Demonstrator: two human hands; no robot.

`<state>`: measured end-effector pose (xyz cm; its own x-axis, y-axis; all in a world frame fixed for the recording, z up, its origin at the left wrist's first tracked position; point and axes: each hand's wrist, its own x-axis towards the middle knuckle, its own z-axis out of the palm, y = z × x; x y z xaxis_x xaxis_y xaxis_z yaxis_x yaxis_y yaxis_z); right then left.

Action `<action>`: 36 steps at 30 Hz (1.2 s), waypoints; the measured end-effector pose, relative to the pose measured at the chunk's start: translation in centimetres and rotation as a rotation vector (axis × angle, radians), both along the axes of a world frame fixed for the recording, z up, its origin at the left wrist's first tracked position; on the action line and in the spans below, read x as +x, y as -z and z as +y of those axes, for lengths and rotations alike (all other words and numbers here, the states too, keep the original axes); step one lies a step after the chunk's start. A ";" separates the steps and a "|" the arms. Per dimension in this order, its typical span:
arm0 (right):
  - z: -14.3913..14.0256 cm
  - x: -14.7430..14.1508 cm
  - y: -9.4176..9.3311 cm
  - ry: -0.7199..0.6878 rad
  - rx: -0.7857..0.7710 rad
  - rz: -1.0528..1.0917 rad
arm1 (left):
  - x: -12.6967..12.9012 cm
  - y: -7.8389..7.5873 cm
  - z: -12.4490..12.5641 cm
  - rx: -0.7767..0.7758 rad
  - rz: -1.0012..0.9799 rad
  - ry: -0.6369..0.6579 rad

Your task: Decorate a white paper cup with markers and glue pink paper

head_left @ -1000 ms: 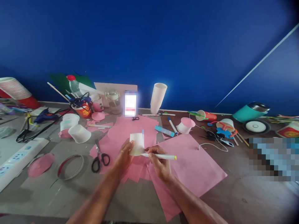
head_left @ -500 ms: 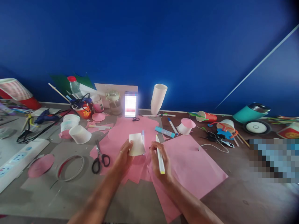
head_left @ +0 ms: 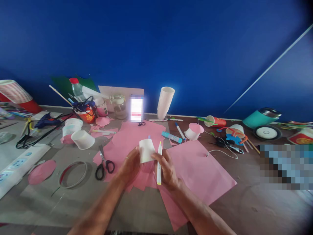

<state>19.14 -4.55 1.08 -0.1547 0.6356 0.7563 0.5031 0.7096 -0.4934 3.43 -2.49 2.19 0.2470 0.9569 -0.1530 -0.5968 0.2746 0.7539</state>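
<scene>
A white paper cup (head_left: 146,150) is held above the pink paper sheets (head_left: 137,130) at the middle of the table. My left hand (head_left: 130,164) is closed around its left side. My right hand (head_left: 168,168) grips a white marker (head_left: 159,164) with yellow ends, which points up and away from me. The thumb or a finger of that hand touches the cup's lower right side. Behind the cup, part of another marker (head_left: 149,137) shows. Black-handled scissors (head_left: 104,164) lie to the left of my left hand.
A lit phone (head_left: 136,110) stands at the back beside a glass jar (head_left: 119,109) and a stack of white cups (head_left: 165,102). Rolled tape (head_left: 73,174) and a power strip (head_left: 22,166) lie left. A glue stick (head_left: 171,137) and a pink-topped cup (head_left: 193,133) sit right.
The cup has moved slightly right and turned a little. My right hand has come left to touch it, and the marker in that hand now stands more upright in view.
</scene>
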 end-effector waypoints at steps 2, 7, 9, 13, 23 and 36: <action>0.1 0.1 -0.3 -0.006 0.025 -0.044 | 0.1 -0.2 -0.1 0.035 -0.010 0.008; -0.4 -0.2 -0.3 -0.065 -0.052 0.017 | -0.2 -0.3 -0.1 0.066 0.028 -0.012; -0.7 -0.1 -0.5 -0.082 -0.167 0.176 | -0.3 -0.5 0.0 0.074 0.041 -0.042; -1.1 0.1 -1.5 -0.185 -0.321 0.386 | -0.2 -1.0 -0.1 0.115 0.099 -0.084; -1.0 -0.5 -1.1 -0.245 -0.552 0.577 | 0.0 -1.0 0.0 0.092 0.149 -0.132; -0.7 -0.6 -1.2 -0.241 -0.546 0.556 | 0.0 -0.5 -0.1 0.092 0.186 -0.131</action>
